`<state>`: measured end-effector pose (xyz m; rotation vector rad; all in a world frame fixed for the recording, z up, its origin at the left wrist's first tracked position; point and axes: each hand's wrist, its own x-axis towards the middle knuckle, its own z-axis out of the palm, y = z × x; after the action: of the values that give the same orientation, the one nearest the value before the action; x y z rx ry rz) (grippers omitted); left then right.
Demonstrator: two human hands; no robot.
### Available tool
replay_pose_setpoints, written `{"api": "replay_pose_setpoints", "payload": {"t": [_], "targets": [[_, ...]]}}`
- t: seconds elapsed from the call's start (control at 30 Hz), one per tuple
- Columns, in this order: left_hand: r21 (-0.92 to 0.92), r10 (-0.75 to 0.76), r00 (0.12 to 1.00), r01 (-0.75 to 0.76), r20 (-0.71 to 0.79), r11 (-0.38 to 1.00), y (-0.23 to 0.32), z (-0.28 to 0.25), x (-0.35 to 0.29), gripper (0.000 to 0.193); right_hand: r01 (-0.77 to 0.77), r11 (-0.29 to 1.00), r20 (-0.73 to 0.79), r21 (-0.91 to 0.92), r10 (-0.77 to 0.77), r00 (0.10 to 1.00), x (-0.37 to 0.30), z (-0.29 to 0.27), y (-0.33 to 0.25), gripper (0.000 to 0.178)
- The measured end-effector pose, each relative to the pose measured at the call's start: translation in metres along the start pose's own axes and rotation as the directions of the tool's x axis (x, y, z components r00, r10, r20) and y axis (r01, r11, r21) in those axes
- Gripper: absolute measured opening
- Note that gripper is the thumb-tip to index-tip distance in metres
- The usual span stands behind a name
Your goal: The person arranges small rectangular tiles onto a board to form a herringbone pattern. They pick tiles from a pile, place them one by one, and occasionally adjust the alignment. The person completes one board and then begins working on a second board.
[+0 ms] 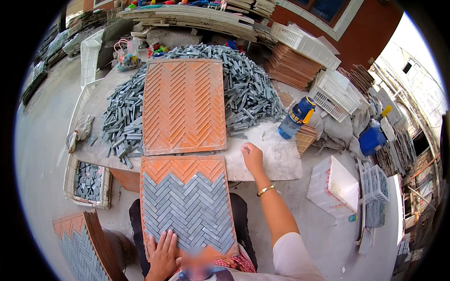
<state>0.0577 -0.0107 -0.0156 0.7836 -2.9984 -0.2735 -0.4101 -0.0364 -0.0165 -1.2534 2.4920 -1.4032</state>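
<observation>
Across my lap rests an orange herringbone tile mould (183, 164), its near end at my waist. Grey stone strips (187, 206) fill most of its slots, while the zigzag row at the far end shows bare orange. My left hand (163, 255) lies with fingers spread on the mould's near left corner. My right hand (253, 158) is over the table, right of the mould, with its fingers curled together; whatever they may hold is hidden. Just beyond, an unfilled orange mould (183, 105) leans against a heap of loose grey strips (248, 89).
A blue water bottle (296, 118) stands right of the heap on the table (276, 164). White gloves (82, 131) lie at its left edge. On the floor are a crate (107, 192) of grey pieces, a filled mould (79, 248) and a white box (333, 187).
</observation>
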Motion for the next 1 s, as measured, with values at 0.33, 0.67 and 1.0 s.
{"api": "replay_pose_setpoints", "payload": {"t": [0.33,0.67,1.0], "targets": [[-0.047,-0.044,0.998,0.042,-0.039,0.998,0.0,0.005,-0.002,0.06,0.109,0.88,0.199,-0.463,-0.017,0.98,0.067,0.018,0.012,0.032],[-0.284,-0.08,0.996,0.068,-0.03,0.956,0.01,-0.03,0.01,0.069,0.139,0.88,0.278,-0.454,-0.008,0.96,0.062,-0.012,0.022,0.029],[-0.869,-0.204,0.954,0.096,0.22,-0.486,0.03,-0.039,0.026,0.054,-0.354,0.864,0.893,0.358,-0.206,0.401,-0.167,0.025,-0.172,0.025]]}}
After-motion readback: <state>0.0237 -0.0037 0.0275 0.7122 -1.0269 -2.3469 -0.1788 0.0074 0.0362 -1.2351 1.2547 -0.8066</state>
